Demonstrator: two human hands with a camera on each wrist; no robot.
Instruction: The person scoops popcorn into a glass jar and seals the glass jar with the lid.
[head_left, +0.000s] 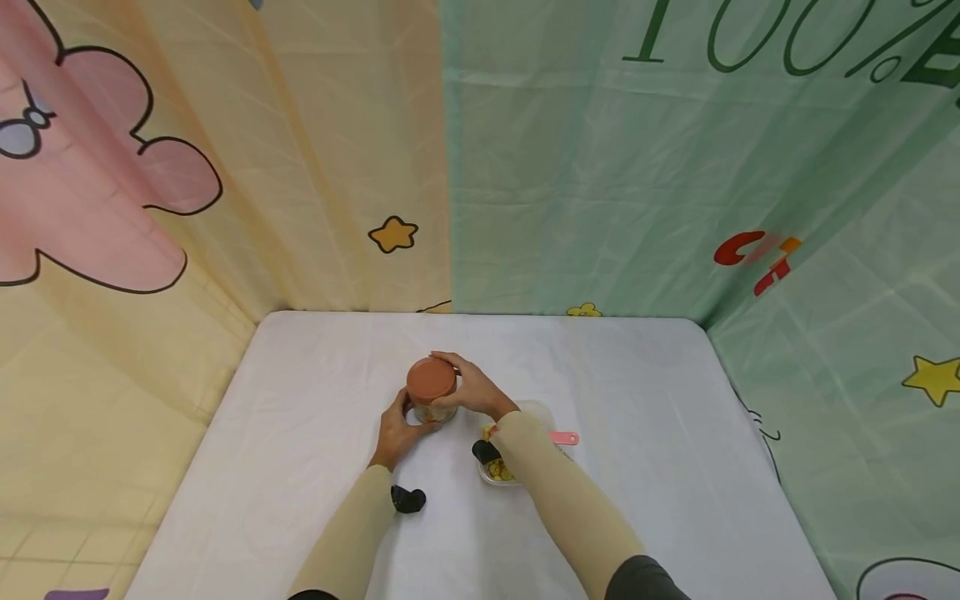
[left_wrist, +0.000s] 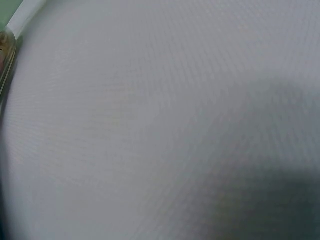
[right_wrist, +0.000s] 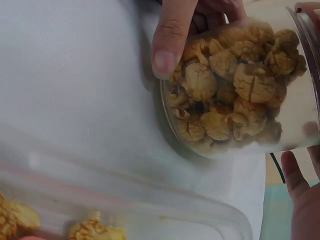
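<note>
A clear jar [right_wrist: 235, 90] with an orange-brown lid [head_left: 431, 379] stands on the white cloth, partly filled with pieces that look like popcorn. My left hand [head_left: 397, 435] holds the jar low on its side; its thumb lies against the base in the right wrist view. Around the lid, the fingers of my right hand [head_left: 477, 389] grip the edge. Close to my right forearm is a clear plastic container [head_left: 495, 482] holding more yellow popcorn, partly hidden by the sleeve. A pink handle [head_left: 564, 437] sticks out beyond it. The left wrist view shows mostly cloth, with a sliver of glass at its left edge.
A white cloth [head_left: 300, 433] covers the table, which meets printed curtains [head_left: 570, 192] at the back and sides. Black straps or wrist-camera parts [head_left: 408, 500] sit at both wrists.
</note>
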